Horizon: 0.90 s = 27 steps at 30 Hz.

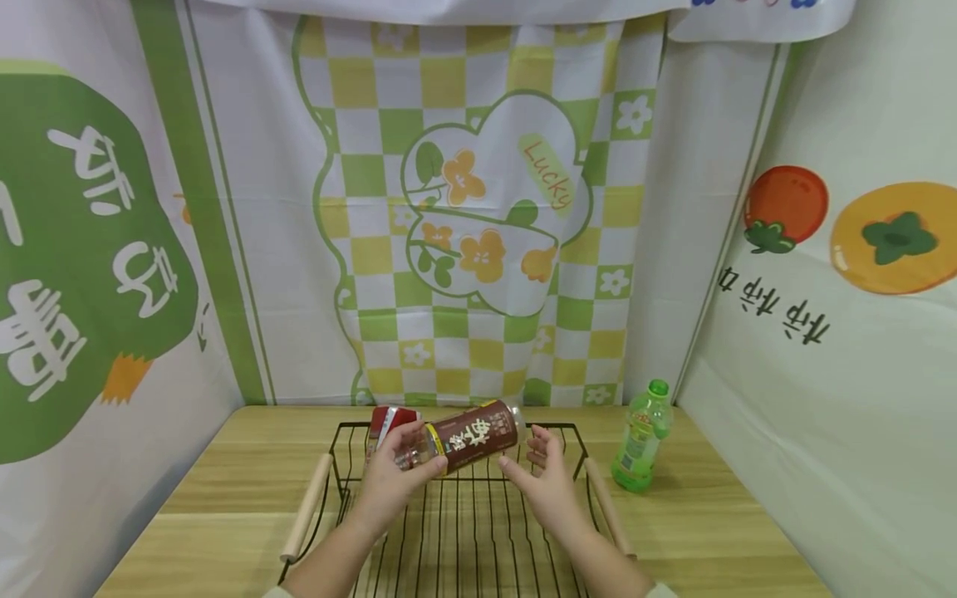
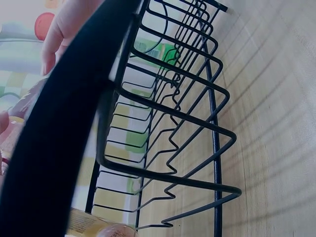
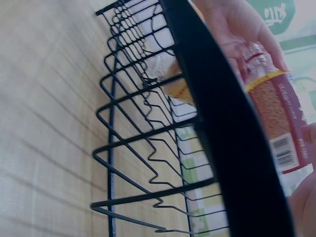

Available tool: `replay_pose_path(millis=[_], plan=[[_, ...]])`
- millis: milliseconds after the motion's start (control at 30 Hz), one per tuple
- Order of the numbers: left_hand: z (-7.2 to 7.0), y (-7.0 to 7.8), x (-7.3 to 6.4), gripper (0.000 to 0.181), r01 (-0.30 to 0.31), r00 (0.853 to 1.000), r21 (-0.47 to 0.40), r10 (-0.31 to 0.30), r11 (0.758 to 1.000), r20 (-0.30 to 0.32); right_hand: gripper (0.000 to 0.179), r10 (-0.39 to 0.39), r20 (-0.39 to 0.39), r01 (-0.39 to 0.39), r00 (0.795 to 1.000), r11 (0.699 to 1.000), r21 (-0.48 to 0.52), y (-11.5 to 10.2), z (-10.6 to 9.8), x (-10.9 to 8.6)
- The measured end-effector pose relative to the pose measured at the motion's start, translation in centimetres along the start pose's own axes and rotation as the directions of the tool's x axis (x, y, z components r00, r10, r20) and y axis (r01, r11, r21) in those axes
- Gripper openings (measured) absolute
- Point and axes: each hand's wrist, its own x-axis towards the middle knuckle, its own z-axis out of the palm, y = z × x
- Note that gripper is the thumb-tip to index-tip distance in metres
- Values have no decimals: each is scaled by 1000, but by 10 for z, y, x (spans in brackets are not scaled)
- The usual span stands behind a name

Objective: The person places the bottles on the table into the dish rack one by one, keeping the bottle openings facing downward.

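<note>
A clear plastic bottle with a dark brown label (image 1: 478, 436) lies tilted above the wire basket, its base pointing right and slightly up. My left hand (image 1: 396, 477) grips it at the narrower end, thumb in front and fingers behind. My right hand (image 1: 553, 486) is beside the base, thumb and fingers spread apart with nothing held between them. The label's barcode side (image 3: 284, 150) faces the right wrist camera. Behind my left hand, a red and white package (image 1: 389, 418) stands at the basket's far left corner, partly hidden by the fingers.
The black wire basket (image 1: 467, 479) has a wooden handle on each side, the left one (image 1: 308, 507) and the right one (image 1: 609, 507). To its right a green bottle (image 1: 641, 440) stands upright on the wooden table (image 1: 703, 515). Printed cloth (image 1: 478, 357) hangs at the back.
</note>
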Motion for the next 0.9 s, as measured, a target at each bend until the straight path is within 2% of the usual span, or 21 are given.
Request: replay_pose_path(millis=[100, 233, 400, 633, 800, 900], plan=[[0, 2, 0, 68, -1, 1000, -19, 1, 1000, -25, 78, 19, 29, -19, 999, 1000, 11, -1, 4, -3], [0, 2, 0, 68, -7, 999, -33, 5, 999, -41, 79, 0, 65, -3, 998, 999, 46, -4, 8, -6], [0, 0, 0, 65, -14, 1000, -23, 13, 1000, -25, 84, -16, 72, 8, 997, 994, 105, -7, 13, -7], [3, -1, -2, 60, -1, 997, -68, 6, 998, 73, 93, -64, 68, 49, 996, 977, 206, -8, 18, -7], [5, -2, -4, 63, -20, 988, -16, 23, 1000, 150, 101, -71, 75, 50, 995, 967, 249, -10, 23, -8], [7, -2, -6, 64, -64, 979, 24, 58, 998, 194, 104, -70, 78, 44, 995, 956, 291, -11, 25, -8]])
